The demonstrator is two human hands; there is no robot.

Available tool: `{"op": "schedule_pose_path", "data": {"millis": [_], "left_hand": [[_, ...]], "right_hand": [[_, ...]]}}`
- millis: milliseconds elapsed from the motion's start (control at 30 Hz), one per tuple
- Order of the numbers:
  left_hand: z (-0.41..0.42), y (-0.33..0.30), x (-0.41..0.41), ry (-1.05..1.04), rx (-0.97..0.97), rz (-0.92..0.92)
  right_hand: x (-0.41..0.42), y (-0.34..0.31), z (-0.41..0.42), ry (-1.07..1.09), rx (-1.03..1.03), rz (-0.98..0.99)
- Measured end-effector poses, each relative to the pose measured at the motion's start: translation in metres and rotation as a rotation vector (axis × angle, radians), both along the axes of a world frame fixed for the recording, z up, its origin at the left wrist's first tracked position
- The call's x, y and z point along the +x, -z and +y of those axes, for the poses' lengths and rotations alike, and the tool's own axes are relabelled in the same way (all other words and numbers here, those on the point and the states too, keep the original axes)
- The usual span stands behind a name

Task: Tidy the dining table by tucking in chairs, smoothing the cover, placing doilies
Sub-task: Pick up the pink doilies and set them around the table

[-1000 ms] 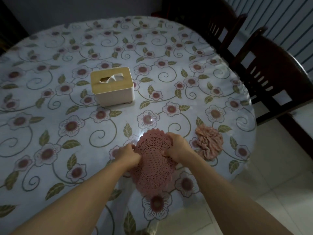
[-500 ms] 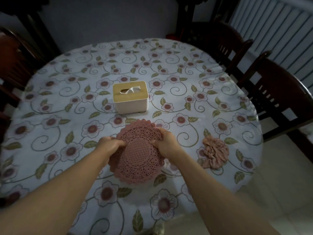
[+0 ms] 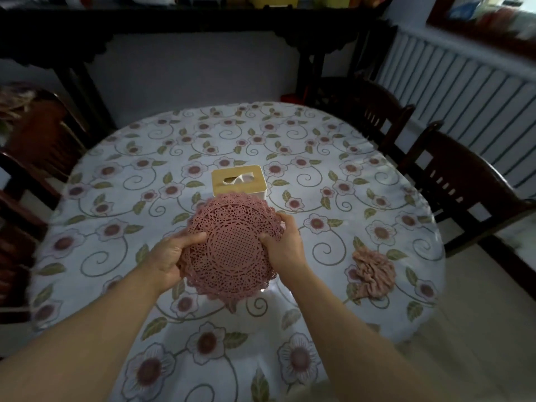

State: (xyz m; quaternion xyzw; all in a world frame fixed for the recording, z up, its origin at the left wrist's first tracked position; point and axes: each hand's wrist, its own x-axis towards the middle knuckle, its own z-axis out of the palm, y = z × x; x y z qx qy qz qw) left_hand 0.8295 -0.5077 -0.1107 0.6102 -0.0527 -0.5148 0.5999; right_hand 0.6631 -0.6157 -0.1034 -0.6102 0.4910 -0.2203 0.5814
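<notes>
No writing, label, brand or number can be read anywhere here. The tissue box (image 3: 239, 181) just beyond the hands bears no print, and the things on the dark shelf (image 3: 185, 15) far beyond them are too blurred to show any lettering.

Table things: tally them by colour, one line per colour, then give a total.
Pink: 2, the lace doily stack that the left hand and right hand grip at its edges, and the crumpled cloth.
Tan and white: 1, the tissue box.
Floral white: 1, the table cover.
Total: 4.
</notes>
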Motion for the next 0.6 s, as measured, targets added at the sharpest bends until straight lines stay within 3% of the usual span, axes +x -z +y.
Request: {"op": "schedule_pose_path", "data": {"millis": [300, 600], "left_hand": [[0.035, -0.040, 0.017, 0.071, 0.054, -0.214], [0.059, -0.062, 0.027, -0.003, 0.000, -0.172]], "right_hand": [[0.022, -0.044, 0.048, 0.000, -0.020, 0.063], [0.030, -0.075, 0.083, -0.084, -0.237, 0.254]]}}
